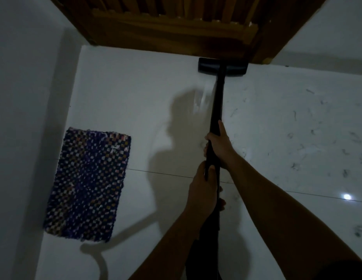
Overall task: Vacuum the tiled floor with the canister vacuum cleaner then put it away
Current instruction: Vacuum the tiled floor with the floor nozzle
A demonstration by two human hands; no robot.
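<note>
Both arms reach forward, right hand [218,144] clenched ahead of clenched left hand [202,188].

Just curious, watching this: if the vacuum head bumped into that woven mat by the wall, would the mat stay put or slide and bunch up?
The woven mat looks thin and soft, so it would probably bunch. It lies loose on glossy tiled floor, so it likely slides easily.
</note>
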